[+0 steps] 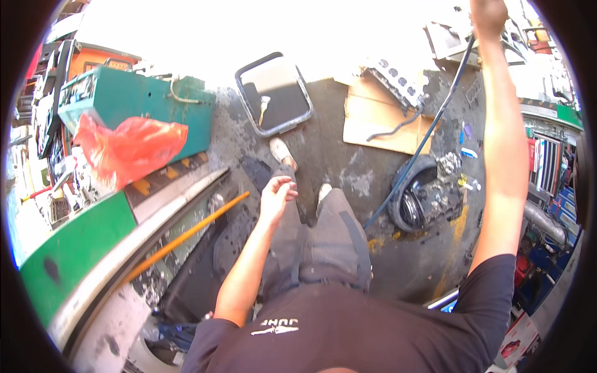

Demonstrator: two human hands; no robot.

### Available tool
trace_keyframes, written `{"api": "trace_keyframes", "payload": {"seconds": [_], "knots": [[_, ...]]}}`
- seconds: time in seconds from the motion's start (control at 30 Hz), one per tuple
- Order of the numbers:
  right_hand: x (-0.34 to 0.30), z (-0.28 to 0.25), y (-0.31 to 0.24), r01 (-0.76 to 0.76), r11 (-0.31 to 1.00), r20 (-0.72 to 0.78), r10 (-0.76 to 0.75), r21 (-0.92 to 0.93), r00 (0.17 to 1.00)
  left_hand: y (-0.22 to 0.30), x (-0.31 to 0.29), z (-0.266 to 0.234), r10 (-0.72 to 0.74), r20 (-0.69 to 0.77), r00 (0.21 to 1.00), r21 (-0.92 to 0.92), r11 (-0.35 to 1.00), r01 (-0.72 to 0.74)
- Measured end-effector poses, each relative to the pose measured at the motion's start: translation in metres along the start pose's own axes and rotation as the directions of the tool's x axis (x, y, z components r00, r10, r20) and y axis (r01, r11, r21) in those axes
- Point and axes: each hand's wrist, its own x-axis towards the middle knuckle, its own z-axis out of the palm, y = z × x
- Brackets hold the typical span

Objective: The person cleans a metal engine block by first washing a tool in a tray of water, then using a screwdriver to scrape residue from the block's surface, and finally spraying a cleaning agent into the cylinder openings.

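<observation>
My right arm reaches up to the far right, where my right hand (490, 17) is closed at the picture's upper edge. A long dark hose (429, 132) runs slantwise from beside my right leg up to that hand, which grips it; glare washes out the hose's upper end. My left hand (277, 198) hangs over my left leg with its fingers loosely curled and holds nothing. Ahead of my feet lies a rectangular black tray (256, 127) with a pale-tipped brush (264, 107) in it.
A metal engine part (393, 81) lies on flattened cardboard (367, 118). Nearer, a greasy assembly (435, 193) sits in a round black pan (398, 214). At left stand a green metal cabinet (199, 118), a red plastic bag (137, 146) and a yellow pole (186, 235). Crowded shelves (550, 168) line the right.
</observation>
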Motion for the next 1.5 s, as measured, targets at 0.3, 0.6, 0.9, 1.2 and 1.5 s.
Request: {"api": "trace_keyframes", "payload": {"seconds": [0.3,0.6,0.9,1.2,1.5], "knots": [[-0.451,0.291,0.339,-0.185,0.862,0.585,0.463,-0.471,0.666,-0.057,0.353,-0.030,-0.090,-0.109,0.990,-0.087,0.993,0.081],[-0.633,0.455,0.502,-0.509,0.704,0.566,0.706,-0.495,0.425,-0.160,0.663,-0.106,0.029,-0.199,0.980,-0.015,0.999,-0.033],[-0.661,0.466,0.583,-0.327,0.904,0.380,0.415,-0.275,0.827,-0.188,0.777,-0.129,-0.057,-0.280,0.958,-0.305,0.952,-0.032],[-0.680,0.493,0.510,-0.302,0.783,0.717,0.620,-0.544,0.318,-0.195,0.789,-0.136,-0.055,-0.069,0.996,-0.686,0.727,-0.008],[-0.699,0.515,0.599,-0.961,0.143,0.814,0.570,-0.237,-0.116,-0.155,0.799,-0.153,0.061,-0.344,0.937,-0.681,0.671,-0.293]]}}
